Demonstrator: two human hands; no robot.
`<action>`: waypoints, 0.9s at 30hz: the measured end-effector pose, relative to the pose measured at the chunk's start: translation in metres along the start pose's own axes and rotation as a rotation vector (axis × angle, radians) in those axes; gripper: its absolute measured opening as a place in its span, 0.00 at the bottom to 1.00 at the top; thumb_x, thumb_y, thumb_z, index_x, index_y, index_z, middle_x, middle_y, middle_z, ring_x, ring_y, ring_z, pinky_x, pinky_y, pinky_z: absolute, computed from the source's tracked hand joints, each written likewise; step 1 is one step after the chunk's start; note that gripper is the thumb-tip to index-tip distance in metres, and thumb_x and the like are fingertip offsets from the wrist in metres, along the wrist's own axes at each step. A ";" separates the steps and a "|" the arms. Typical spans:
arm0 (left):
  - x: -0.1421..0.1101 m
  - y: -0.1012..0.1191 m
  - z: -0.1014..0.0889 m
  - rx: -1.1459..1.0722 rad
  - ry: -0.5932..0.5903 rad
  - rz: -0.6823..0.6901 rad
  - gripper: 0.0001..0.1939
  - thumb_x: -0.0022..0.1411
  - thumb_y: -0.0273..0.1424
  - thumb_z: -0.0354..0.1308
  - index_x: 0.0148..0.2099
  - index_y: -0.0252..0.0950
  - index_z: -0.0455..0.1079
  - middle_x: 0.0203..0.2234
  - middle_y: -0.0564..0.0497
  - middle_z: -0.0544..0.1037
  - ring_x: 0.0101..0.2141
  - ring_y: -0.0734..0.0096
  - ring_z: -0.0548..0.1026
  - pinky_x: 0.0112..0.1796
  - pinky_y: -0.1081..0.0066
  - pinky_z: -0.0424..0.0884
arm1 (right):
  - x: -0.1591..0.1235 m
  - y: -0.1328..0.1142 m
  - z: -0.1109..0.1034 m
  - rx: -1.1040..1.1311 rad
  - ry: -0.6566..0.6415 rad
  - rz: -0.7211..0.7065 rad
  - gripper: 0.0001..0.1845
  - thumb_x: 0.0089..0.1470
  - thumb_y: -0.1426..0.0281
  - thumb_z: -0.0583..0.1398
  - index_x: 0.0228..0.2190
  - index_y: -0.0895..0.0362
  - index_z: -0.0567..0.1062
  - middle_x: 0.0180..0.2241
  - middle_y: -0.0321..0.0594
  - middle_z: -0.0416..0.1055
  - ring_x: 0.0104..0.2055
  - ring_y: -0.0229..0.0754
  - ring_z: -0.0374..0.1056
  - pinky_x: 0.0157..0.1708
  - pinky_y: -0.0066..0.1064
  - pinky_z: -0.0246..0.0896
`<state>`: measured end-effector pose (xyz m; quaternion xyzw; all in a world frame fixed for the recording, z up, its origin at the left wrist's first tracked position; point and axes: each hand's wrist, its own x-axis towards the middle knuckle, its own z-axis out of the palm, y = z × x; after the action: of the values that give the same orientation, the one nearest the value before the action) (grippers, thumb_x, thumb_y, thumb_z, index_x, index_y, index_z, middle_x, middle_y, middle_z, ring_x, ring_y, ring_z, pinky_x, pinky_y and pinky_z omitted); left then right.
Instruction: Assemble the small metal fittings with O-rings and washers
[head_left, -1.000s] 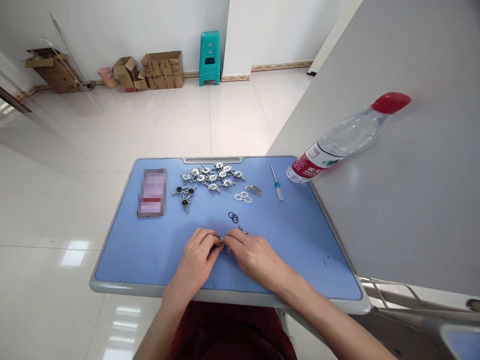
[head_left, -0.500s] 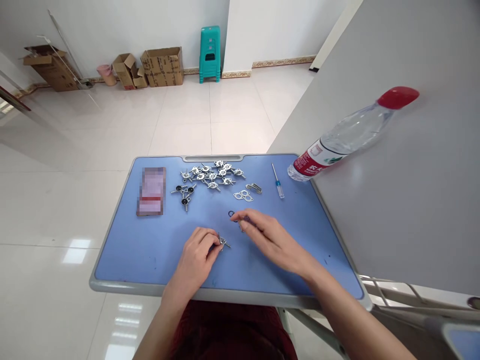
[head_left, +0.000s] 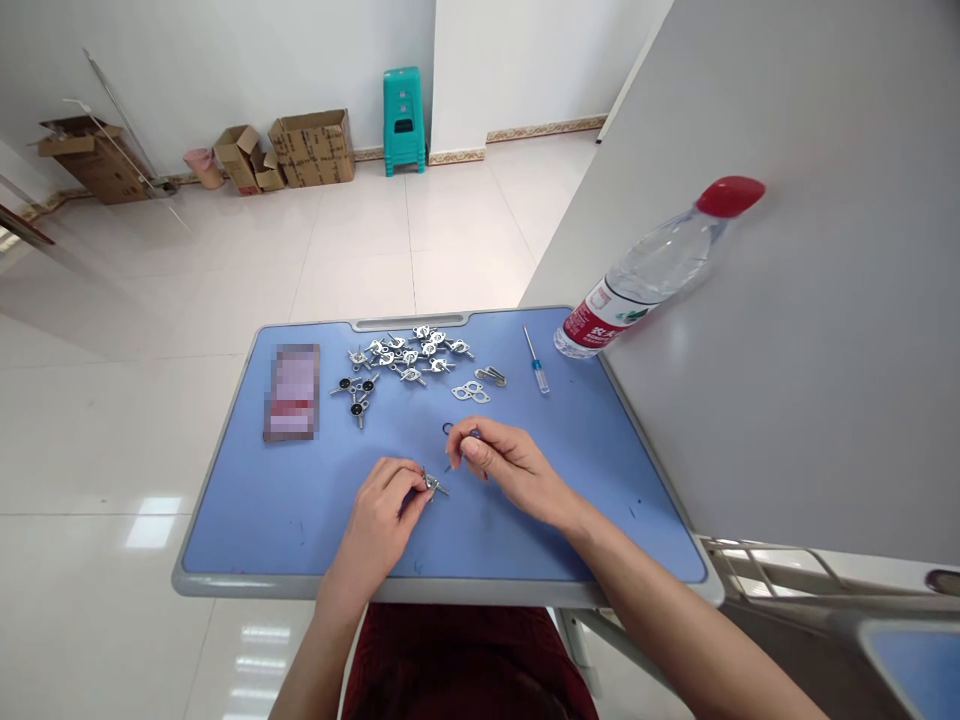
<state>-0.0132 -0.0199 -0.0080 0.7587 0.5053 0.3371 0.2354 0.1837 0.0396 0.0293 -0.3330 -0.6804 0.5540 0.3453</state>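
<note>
The left hand (head_left: pixel 375 520) is closed in a fingertip pinch on a small silver metal fitting (head_left: pixel 433 484), whose prongs stick out toward three o'clock, above the near part of the blue plastic worktop (head_left: pixel 247 520). The right hand (head_left: pixel 510 470) is curled, thumb and forefinger pinched on something small and dark that is too tiny to make out. A thin black rubber ring (head_left: pixel 448 429) lies just beyond those fingers, at the hand's ten o'clock. The hands are near each other, and parts this small appear to call for steady fingertip control. At twelve o'clock from the hands lies a tangled cluster of silver metal fittings (head_left: pixel 409 350), with three black-centred metal fittings (head_left: pixel 356 390) at eleven o'clock. A flat silver gasket plate (head_left: pixel 471 392) and a slim blue-handled screwdriver (head_left: pixel 535 375) lie toward one o'clock.
</note>
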 end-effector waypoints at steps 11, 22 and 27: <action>0.001 0.001 0.000 0.000 0.009 -0.008 0.05 0.66 0.26 0.54 0.35 0.38 0.66 0.35 0.50 0.74 0.37 0.67 0.71 0.38 0.67 0.70 | 0.001 -0.006 0.006 -0.185 -0.124 -0.061 0.22 0.67 0.54 0.45 0.33 0.55 0.68 0.29 0.35 0.68 0.30 0.36 0.61 0.33 0.28 0.57; 0.000 0.002 -0.001 -0.010 -0.005 -0.020 0.05 0.67 0.26 0.54 0.36 0.38 0.67 0.36 0.50 0.74 0.38 0.67 0.71 0.39 0.66 0.70 | 0.000 -0.006 0.008 -0.289 -0.141 -0.183 0.17 0.69 0.61 0.45 0.37 0.55 0.69 0.33 0.39 0.72 0.33 0.38 0.66 0.36 0.30 0.62; 0.000 0.002 -0.001 -0.006 0.000 -0.014 0.05 0.66 0.25 0.54 0.36 0.38 0.67 0.36 0.50 0.74 0.38 0.67 0.71 0.39 0.66 0.70 | 0.000 -0.002 0.008 -0.303 -0.112 -0.341 0.14 0.69 0.64 0.45 0.43 0.55 0.68 0.35 0.41 0.73 0.34 0.38 0.67 0.36 0.29 0.64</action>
<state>-0.0126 -0.0208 -0.0058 0.7544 0.5097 0.3369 0.2401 0.1763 0.0353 0.0297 -0.2301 -0.8204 0.3965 0.3418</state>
